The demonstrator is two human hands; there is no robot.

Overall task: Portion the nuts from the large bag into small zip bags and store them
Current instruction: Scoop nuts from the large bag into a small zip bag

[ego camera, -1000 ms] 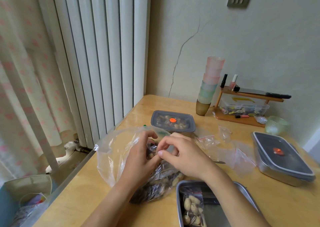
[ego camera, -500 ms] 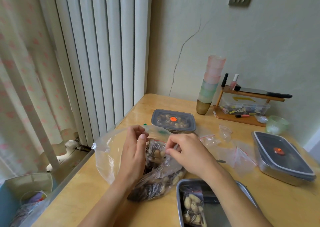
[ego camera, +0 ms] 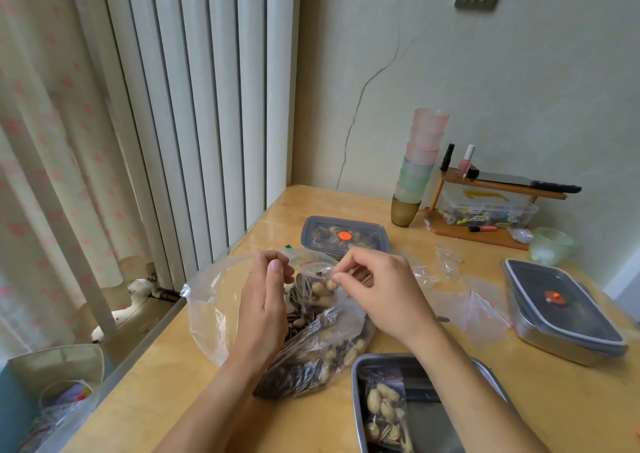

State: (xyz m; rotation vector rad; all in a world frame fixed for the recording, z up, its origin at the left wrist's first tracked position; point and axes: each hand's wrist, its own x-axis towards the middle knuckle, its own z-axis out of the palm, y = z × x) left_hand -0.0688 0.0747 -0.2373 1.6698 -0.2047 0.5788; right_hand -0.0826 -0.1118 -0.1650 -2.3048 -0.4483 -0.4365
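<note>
Both hands are raised just above the worktop (ego camera: 166, 383), holding a small zip bag (ego camera: 317, 284) upright between them. The right hand (ego camera: 384, 290) has its fingers bent in a narrow pinch, thumb and forefinger closed on the right side of the bag's red-striped mouth. The left hand (ego camera: 263, 300) stands edge-on, its fingers curled in tightly at the bag's left rim, though the exact contact is partly hidden. The small bag is about half full of peanuts and striped seeds and hangs directly over the large bag (ego camera: 311, 359), which lies open on the worktop with its mouth spread to the left. Near the front edge, a metal tray (ego camera: 429, 425) holds a filled zip bag (ego camera: 384, 414). Empty zip bags (ego camera: 481, 310) lie to the right.
</note>
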